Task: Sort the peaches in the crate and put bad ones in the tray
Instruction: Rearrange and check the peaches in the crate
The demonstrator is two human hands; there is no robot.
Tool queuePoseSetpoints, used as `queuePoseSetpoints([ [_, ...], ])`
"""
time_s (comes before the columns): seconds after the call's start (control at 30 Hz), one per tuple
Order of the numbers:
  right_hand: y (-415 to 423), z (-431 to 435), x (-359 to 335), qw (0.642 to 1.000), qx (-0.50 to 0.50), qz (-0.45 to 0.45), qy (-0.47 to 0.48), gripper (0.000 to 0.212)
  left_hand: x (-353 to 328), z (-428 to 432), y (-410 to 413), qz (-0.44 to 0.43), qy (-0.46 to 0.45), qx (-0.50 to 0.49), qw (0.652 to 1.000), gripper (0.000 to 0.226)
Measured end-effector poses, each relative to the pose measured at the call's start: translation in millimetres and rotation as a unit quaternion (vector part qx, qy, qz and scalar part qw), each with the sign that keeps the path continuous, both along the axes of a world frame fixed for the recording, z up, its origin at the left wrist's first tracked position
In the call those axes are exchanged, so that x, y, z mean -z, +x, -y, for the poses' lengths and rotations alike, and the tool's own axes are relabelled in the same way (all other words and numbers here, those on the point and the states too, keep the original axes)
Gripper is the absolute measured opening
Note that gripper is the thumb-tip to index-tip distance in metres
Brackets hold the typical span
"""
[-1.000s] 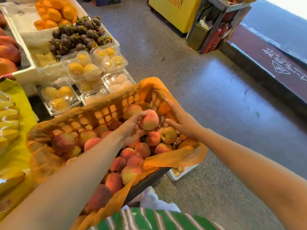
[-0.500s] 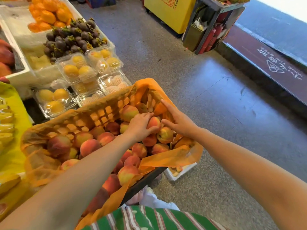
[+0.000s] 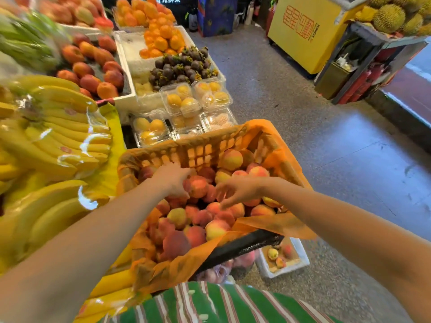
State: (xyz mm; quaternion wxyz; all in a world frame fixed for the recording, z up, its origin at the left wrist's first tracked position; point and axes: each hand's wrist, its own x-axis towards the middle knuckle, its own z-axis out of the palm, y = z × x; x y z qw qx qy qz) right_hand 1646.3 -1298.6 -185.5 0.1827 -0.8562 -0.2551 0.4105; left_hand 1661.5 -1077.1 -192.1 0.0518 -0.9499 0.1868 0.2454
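A crate lined with orange plastic sits in front of me, full of peaches. My left hand reaches into its far left part and curls round a reddish peach on top of the pile. Just right of it, my right hand hovers over the fruit with fingers spread and pointing down, holding nothing. A white foam tray stands on the floor below the crate's right corner and holds a few peaches.
Bananas in plastic wrap lie at the left. Clear boxes of yellow fruit, mangosteens and oranges fill the stall behind the crate. At the right is grey floor with a yellow cabinet at the back.
The view has tilted up and the stall shows more. My left hand moved left across the crate with a peach. My right hand left the far corner and came toward the middle.
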Motion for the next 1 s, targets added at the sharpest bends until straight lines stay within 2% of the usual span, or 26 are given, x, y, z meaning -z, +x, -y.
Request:
queuePoseSetpoints([
  [0.13,-13.0,-20.8,24.9,0.995,-0.043,-0.074,-0.056,0.037,13.4,-13.3,-8.5,-0.013,-0.056,-0.045,0.997,0.073],
  [0.23,-17.5,-29.7,24.3,0.989,-0.058,-0.105,-0.084,0.052,22.1,-12.4,-10.6,-0.005,-0.073,-0.043,0.996,0.076],
  [0.3,-20.0,-33.1,26.6,0.987,-0.092,-0.084,-0.105,0.059,27.2,-11.7,-10.9,0.001,-0.075,-0.039,0.996,0.076],
  [0.4,-26.5,-34.5,30.9,0.987,-0.122,-0.046,-0.090,0.056,30.6,-13.5,-7.2,0.007,-0.097,-0.041,0.994,0.069],
  [0.47,-28.2,-29.3,28.5,0.993,-0.088,-0.057,-0.059,0.049,30.2,-16.5,-2.4,-0.005,-0.131,-0.047,0.990,0.066],
  [0.57,-23.2,-15.4,11.6,0.995,0.020,-0.099,-0.005,0.048,23.4,-21.2,3.7,-0.026,-0.219,-0.090,0.971,0.060],
  [0.6,-20.9,-9.7,4.4,0.991,0.066,-0.111,0.023,0.046,18.4,-21.6,4.2,-0.054,-0.278,-0.140,0.949,0.057],
  [0.67,-16.4,3.7,-9.3,0.965,0.189,-0.151,0.105,0.041,8.2,-20.3,4.1,-0.151,-0.419,-0.260,0.857,0.053],
  [0.77,-11.5,20.8,-25.5,0.851,0.352,-0.287,0.263,0.043,-5.1,-16.1,1.8,-0.320,-0.577,-0.323,0.678,0.052],
  [0.83,-10.7,25.1,-33.3,0.779,0.420,-0.344,0.314,0.042,-10.5,-10.2,-1.4,-0.392,-0.646,-0.353,0.552,0.058],
  [0.87,-10.3,26.9,-35.5,0.757,0.445,-0.351,0.325,0.043,-13.4,-6.2,-3.4,-0.414,-0.668,-0.369,0.496,0.060],
  [0.9,-9.9,28.8,-37.2,0.747,0.459,-0.348,0.331,0.046,-14.8,-1.9,-4.1,-0.425,-0.685,-0.377,0.456,0.059],
  [0.93,-9.7,30.7,-37.8,0.745,0.465,-0.340,0.336,0.050,-15.8,2.6,-4.9,-0.431,-0.694,-0.382,0.432,0.061],
  [1.0,-10.2,34.8,-38.5,0.749,0.462,-0.329,0.341,0.053,-17.6,10.6,-4.7,-0.434,-0.702,-0.385,0.413,0.061],
])
